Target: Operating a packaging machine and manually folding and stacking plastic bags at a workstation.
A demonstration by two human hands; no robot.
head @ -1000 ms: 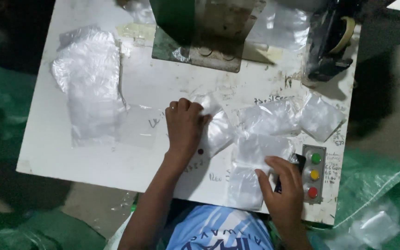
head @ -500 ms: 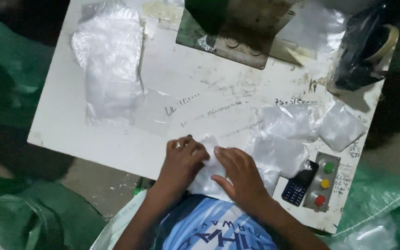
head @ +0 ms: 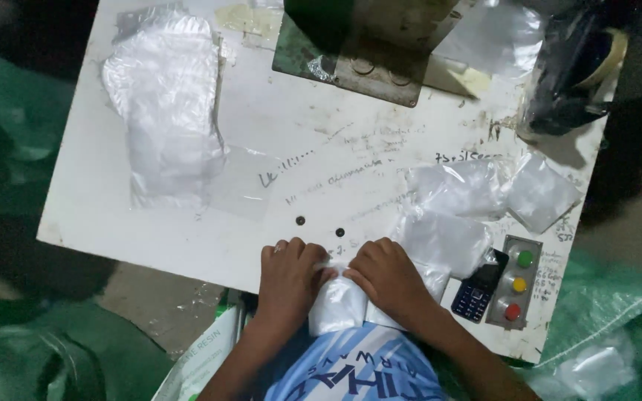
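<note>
at the near edge of the white table [head: 150, 223], the left hand [head: 287, 278] and the right hand [head: 389, 278] both curl their fingers closed over a small filled plastic bag [head: 338, 306], which hangs half off the edge toward the person's lap. more clear bags [head: 451, 215] lie just right, beside a dark keypad phone [head: 478, 291] and a button box [head: 518, 284].

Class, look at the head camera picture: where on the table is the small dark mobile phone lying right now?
The mobile phone lies near the table's front right edge, just left of the grey button panel and right of the right hand.
</note>
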